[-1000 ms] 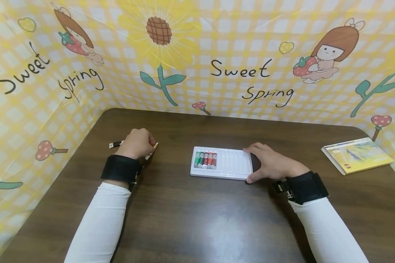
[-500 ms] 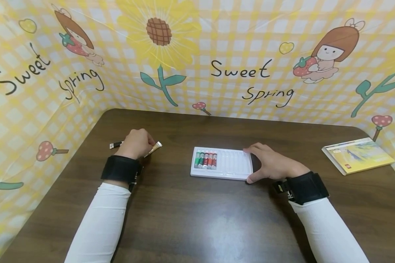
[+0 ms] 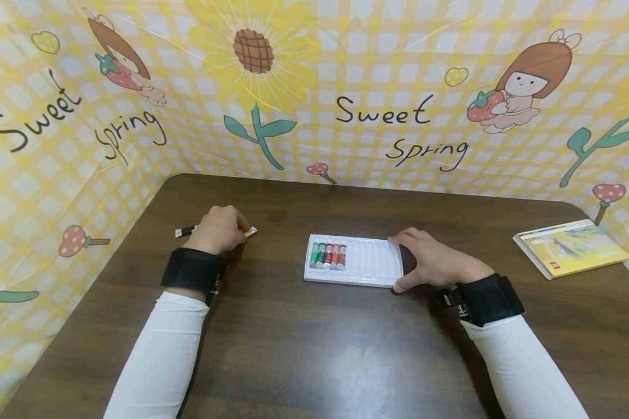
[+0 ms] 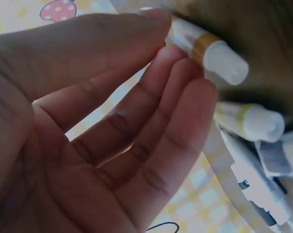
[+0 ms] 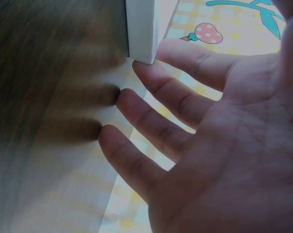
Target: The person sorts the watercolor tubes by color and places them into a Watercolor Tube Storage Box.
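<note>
In the head view, my left hand (image 3: pixel 220 228) is at the left of the table, thumb and fingertips pinching a paint tube (image 3: pixel 251 232). The left wrist view shows this tube's orange band and white cap (image 4: pixel 226 63) beyond the fingertips. A second tube with a yellow-green band (image 4: pixel 253 121) lies beside it. My right hand (image 3: pixel 440 256) holds the right end of a white tray (image 3: pixel 367 282), thumb at its near corner and index finger at its far corner. Several green and red paint tubes (image 3: pixel 327 255) fill the tray's left slots. The other right fingers rest on the wood.
A small black tube-like piece with a pale end (image 3: pixel 185 231) sticks out left of my left hand. At the far right lies a yellow-covered flat box or pad (image 3: pixel 571 249). A yellow checked cloth (image 3: pixel 293 139) rises behind the brown table (image 3: pixel 314 349).
The tube at my left fingertips has shifted and turned; its flat end stuck out further half a second ago. The right hand and tray stay in place.
</note>
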A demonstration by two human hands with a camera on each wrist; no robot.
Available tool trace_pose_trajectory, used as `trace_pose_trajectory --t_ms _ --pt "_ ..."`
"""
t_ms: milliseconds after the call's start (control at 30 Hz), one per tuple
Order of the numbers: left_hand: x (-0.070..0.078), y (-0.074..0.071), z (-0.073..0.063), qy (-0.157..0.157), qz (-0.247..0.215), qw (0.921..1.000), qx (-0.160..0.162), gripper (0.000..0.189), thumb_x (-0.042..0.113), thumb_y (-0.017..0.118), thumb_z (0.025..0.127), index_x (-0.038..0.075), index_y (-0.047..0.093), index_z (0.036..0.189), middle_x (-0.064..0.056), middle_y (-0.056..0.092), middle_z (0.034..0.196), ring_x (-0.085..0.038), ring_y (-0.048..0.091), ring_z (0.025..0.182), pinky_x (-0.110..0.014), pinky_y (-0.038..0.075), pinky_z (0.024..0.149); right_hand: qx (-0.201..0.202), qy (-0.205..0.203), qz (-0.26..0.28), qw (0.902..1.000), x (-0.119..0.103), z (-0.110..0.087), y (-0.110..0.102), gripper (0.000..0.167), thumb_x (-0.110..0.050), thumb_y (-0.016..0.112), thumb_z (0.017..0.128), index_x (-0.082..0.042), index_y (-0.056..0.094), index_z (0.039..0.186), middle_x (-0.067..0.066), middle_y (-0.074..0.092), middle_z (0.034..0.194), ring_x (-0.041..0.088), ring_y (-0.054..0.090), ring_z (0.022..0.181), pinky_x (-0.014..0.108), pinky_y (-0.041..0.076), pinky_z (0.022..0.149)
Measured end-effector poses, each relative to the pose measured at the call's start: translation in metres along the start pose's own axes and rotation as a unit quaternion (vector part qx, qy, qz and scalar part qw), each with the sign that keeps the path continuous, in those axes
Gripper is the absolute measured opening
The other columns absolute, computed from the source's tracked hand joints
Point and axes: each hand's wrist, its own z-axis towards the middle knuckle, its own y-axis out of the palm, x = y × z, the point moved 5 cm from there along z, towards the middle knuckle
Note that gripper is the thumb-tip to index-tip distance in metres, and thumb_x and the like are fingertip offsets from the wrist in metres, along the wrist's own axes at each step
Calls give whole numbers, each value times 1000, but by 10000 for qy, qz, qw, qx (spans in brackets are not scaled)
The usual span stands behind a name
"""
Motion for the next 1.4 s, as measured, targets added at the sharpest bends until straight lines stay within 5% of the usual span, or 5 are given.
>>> trace_pose_trajectory --t_ms 367,533,833,1067,1400 --pt "5 7 1 11 79 9999 -94 29 -5 62 89 3 81 109 -21 77 114 -37 68 101 -49 55 87 9 -19 -50 10000 0 0 0 98 -39 92 81 -2 42 158 24 40 160 41 41 141 63 39 117" --pt "5 1 -3 9 139 9994 316 25 2 61 93 3 80 109 -23 76 116 -44 70 107 -56 57 90 13 -30 -85 10000 -1 0 0 99 -39 91 81 -2 42 158 24 40 160 41 41 141 63 40 116" --pt "2 -4 -6 -391 309 9959 756 47 18 75 89 15 47 51 1 44 54 -27 55 57 -43 50 58 19 -31 -101 9999 0 1 -1 99 -39 91 81 -1 41 158 24 40 160 41 41 141 63 40 116" --pt "4 2 -3 -270 266 9977 564 17 11 78 88 5 76 72 -16 76 82 -44 74 85 -57 59 84 -13 46 -37 10000 2 1 0 99 -37 91 81 -3 41 159 24 38 161 41 40 143 63 39 118" --pt "4 3 -2 -244 288 9981 479 15 10 76 88 1 79 99 -26 76 108 -48 72 97 -59 57 88 21 32 -38 10000 2 2 0 99 -37 92 80 -3 42 158 24 39 161 41 40 144 63 39 118"
